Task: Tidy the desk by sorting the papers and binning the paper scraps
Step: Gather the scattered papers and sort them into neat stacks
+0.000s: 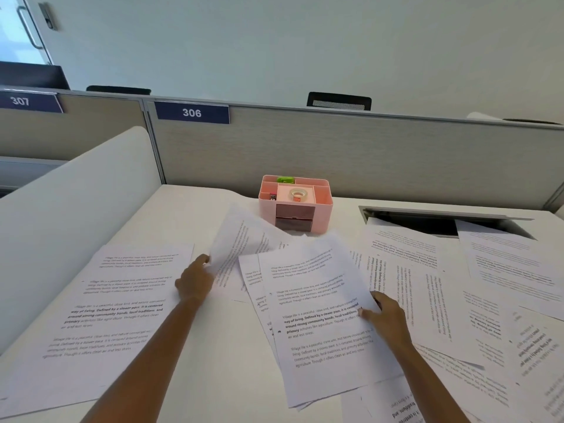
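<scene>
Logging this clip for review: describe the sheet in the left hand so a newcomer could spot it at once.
Find the pink desk organiser against the grey partition. Just in front of it, to the left, a printed sheet curls up off the desk, its edge pinched by the left hand. The other loose sheets lie flat, and the right hand grips a separate stack.

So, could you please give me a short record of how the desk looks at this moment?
left hand: pinches the edge of a lifted sheet
right hand: holds a small stack of sheets
left side: flat sheets, printed
right side: loose sheets overlapping at odd angles
back: pink organiser holding a tape roll
desk: white, bare between the piles
</scene>
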